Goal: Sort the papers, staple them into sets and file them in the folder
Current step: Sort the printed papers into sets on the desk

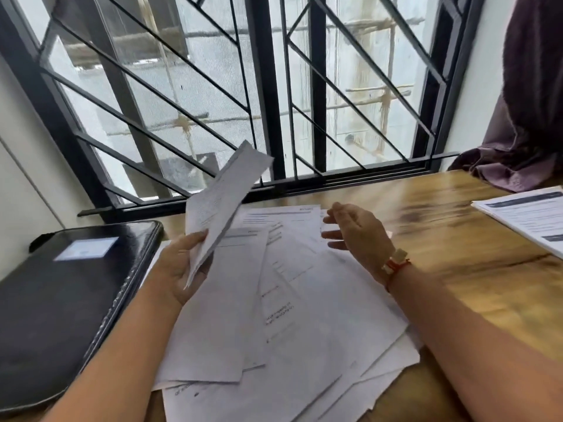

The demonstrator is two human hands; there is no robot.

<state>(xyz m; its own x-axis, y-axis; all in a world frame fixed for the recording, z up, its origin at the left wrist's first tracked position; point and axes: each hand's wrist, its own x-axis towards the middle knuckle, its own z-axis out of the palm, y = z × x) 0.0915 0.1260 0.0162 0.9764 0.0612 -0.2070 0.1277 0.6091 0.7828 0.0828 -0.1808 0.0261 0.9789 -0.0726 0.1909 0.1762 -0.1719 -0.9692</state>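
Your left grip (179,269) pinches one sheet (222,196) up above the pile (304,324), likely for reading. Your right grip (356,233) hovers beside it, spread and empty.

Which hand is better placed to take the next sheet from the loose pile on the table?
Probably the right. The right hand is open and empty over the loose pile, while the left hand grips a raised sheet.
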